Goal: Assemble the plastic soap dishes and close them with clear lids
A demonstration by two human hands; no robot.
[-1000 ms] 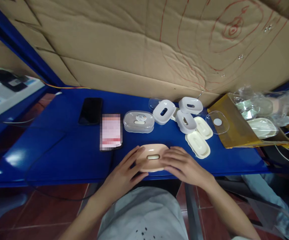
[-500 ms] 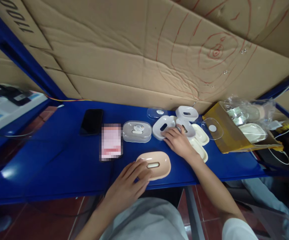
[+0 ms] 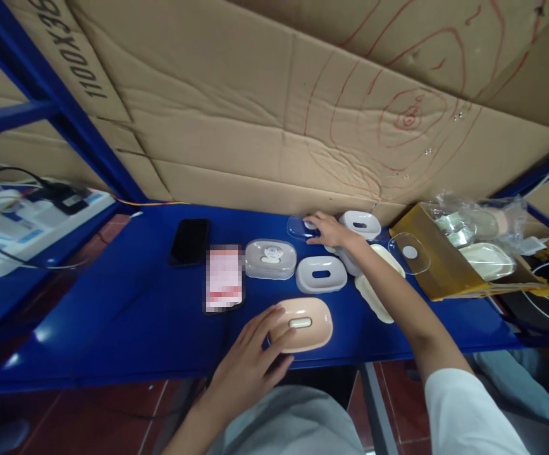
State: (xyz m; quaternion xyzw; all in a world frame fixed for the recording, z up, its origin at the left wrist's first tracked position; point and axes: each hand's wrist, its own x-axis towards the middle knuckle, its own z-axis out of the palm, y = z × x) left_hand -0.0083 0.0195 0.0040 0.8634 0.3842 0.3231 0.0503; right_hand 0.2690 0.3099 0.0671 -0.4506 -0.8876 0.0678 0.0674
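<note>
My left hand (image 3: 258, 351), fingers apart, lies at the left edge of a peach soap dish (image 3: 319, 328) with an oval slot. My right hand (image 3: 326, 229) reaches to the back of the table with its fingers spread over a clear plastic lid (image 3: 296, 229) bearing a round white sticker. A grey soap dish (image 3: 322, 284) stands in front of that forearm. Left of it is another grey dish under a clear lid (image 3: 271, 268). More grey dishes (image 3: 360, 218) and cream dishes (image 3: 374, 300) lie partly hidden by my right arm.
A black phone (image 3: 189, 240) and a phone with a blurred screen (image 3: 224, 278) lie to the left. A second clear lid (image 3: 410, 268) leans by a cardboard box (image 3: 421, 259) holding wrapped pieces. A power strip (image 3: 66, 218) and cables are far left.
My right hand has left the grey dishes and moved back to the clear lid. One grey dish now stands nearer the front, apart from the others. My left hand stays at the peach dish.
</note>
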